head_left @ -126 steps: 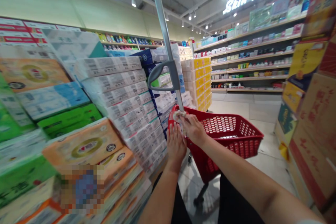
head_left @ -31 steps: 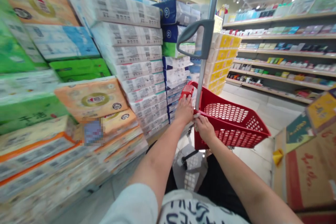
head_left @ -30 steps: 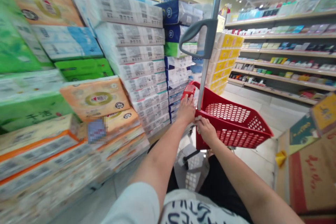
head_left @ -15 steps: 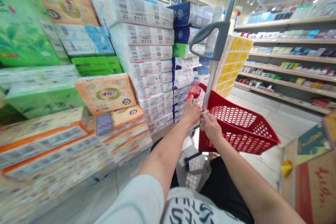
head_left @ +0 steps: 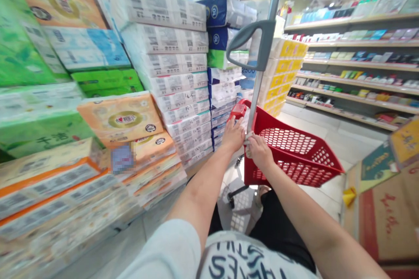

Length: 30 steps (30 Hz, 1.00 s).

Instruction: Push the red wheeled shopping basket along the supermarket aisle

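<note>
A red shopping cart with a perforated basket stands in front of me. A metal pole rises from its near edge, with a grey loop handle higher up. Stretched out and slightly apart, the fingers of my left hand touch the red grip-like part at the cart's rear corner. My right hand is closed by the foot of the pole, its fingers curled against a small pale, crumpled thing. What exactly it grips is partly hidden.
Stacked tissue packs rise on the left, beside tall piles of white wrapped packs. Yellow-and-white packs stand beyond the cart. Shelves of goods line the far right. Cardboard boxes sit near on the right.
The view has turned slightly right, so the stacks and cart appear further left and more of the right-hand boxes shows. Both hands keep their places at the cart's near edge.
</note>
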Motion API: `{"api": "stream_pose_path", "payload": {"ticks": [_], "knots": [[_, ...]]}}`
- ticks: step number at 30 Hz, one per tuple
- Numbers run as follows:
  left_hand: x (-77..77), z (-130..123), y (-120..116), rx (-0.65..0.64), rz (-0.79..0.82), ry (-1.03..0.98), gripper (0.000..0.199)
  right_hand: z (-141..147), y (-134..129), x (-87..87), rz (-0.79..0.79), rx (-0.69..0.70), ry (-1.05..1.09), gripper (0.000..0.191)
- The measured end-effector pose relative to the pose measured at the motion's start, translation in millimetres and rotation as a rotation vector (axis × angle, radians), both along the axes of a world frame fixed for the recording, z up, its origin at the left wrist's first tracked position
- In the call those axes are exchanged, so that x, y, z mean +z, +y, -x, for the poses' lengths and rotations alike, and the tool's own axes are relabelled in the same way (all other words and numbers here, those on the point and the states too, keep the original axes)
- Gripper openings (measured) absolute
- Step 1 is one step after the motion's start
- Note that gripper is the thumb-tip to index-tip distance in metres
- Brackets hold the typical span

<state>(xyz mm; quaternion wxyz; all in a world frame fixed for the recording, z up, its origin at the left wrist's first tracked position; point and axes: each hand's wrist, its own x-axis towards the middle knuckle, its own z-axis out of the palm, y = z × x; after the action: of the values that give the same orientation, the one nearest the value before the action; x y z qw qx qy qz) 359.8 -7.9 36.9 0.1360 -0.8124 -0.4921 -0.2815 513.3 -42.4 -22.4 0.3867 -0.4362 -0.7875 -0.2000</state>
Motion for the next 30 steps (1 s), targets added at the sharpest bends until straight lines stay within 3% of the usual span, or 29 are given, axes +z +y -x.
{"api": "stream_pose_path", "payload": {"ticks": [4,18,24,30], "knots": [[3.1,2,-1,-0.004,-0.010,0.034,0.031,2,-1,-1.1,0.051,0.010,-0.065,0.026],[1.9,4,0,0.014,-0.031,0.069,0.035,3,10,51.2,-0.073,-0.021,0.092,0.039],[0.5,13,2,0.032,-0.056,0.066,0.048,0,14,55.5,-0.104,0.074,-0.006,0.029],[-1.6,19,-1,-0.001,-0.095,0.082,0.037,-2,30,101.8,-0.219,-0.089,0.146,0.037]]}}
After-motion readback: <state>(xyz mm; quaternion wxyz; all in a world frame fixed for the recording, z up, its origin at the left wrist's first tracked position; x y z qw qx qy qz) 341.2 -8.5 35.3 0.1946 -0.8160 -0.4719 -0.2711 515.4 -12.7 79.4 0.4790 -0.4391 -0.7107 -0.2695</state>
